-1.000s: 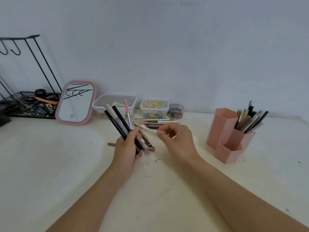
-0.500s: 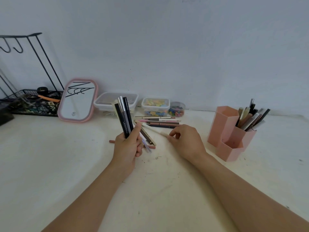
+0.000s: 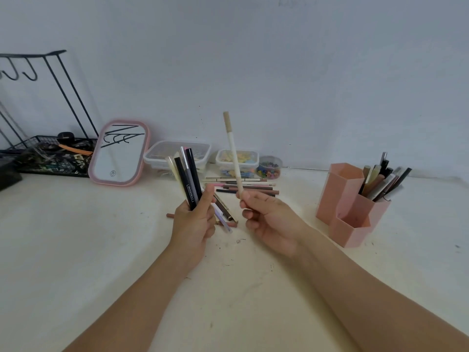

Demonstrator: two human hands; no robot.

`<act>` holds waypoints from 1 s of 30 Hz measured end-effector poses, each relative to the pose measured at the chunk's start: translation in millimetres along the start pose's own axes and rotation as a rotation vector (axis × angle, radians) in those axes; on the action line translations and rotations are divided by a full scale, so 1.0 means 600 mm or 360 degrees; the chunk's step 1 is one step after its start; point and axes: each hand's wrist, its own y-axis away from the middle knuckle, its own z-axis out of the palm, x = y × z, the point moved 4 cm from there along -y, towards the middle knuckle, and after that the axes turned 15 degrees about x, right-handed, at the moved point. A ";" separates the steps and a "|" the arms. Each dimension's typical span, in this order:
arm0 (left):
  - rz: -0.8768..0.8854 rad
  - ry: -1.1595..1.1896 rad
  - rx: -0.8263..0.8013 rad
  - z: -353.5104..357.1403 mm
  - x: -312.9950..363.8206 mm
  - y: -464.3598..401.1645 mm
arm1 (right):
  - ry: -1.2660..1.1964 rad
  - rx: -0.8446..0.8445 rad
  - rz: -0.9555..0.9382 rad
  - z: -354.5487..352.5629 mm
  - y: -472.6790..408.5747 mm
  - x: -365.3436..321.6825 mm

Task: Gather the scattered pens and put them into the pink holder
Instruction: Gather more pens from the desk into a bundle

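The left hand (image 3: 193,219) is closed around a bunch of slim pens (image 3: 186,174), mostly black with one silver and one cream, fanned upward above the fist; more ends of the bunch poke out below the fist toward the table. The right hand (image 3: 266,217) pinches the bottom end of a long cream pen with a tan cap (image 3: 232,151) between thumb and fingertips, holding it nearly upright, tilted slightly left, its cap high against the pale wall.

Between and behind the two hands, a loose row of scattered pens (image 3: 243,185) in pink, brown, black and cream lies flat on the off-white, scuffed tabletop (image 3: 101,250). A few more lie just under the left hand, though how many is hard to tell where the fist covers them.

The pink holder made of joined hexagonal plastic tubes (image 3: 340,196) stands well to the right of the hands, near the wall. Its rear right tube is packed with upright pens; the tall left tube and the short front tube look empty from here.

Along the wall sit a pink-framed rounded mirror (image 3: 120,153), a clear lidded plastic box (image 3: 177,153), a smaller clear box of pastel bits (image 3: 237,161), a small round tub of coloured beads (image 3: 269,167), and at far left a black wire rack with hooks (image 3: 50,153).
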 end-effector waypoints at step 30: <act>0.0036 -0.0040 0.0007 -0.003 -0.005 -0.004 | 0.2321 0.0747 -0.1230 -0.100 -0.077 -0.049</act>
